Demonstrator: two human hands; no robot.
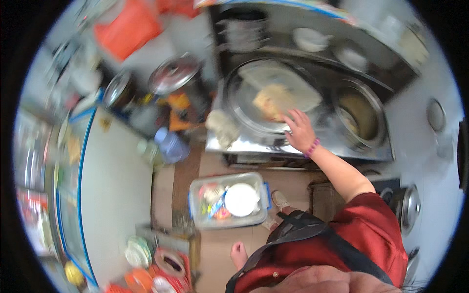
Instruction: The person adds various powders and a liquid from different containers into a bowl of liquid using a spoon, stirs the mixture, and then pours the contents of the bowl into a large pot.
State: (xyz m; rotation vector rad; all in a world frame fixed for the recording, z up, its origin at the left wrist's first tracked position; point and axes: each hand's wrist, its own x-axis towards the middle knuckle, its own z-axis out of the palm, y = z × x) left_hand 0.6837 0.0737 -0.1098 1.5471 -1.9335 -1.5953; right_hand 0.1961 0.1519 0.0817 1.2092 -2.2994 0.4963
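Note:
My right hand [301,131], with a pink bracelet at the wrist, reaches over the near edge of a wide round metal pan [242,117], fingers spread and no object held. Just beyond the fingertips is a yellowish lump of food [273,100], on or beside a pale translucent sheet or tray [307,96]; blur hides whether they touch. A crumpled whitish cloth [221,128] lies left of the pan on the steel stove top [256,143]. To the right, a large round pot [381,124] contains brownish liquid. Low beside my body, my left hand [239,255] has curled fingers, with nothing visible in them.
On the floor sits a plastic bin [196,219] containing a white round lid or plate [242,199] and colourful packets. Bottles [171,144] stand by a white table [117,183] at left. Lidded pots [176,73] stand upper left; another lidded pot [408,208] is at right.

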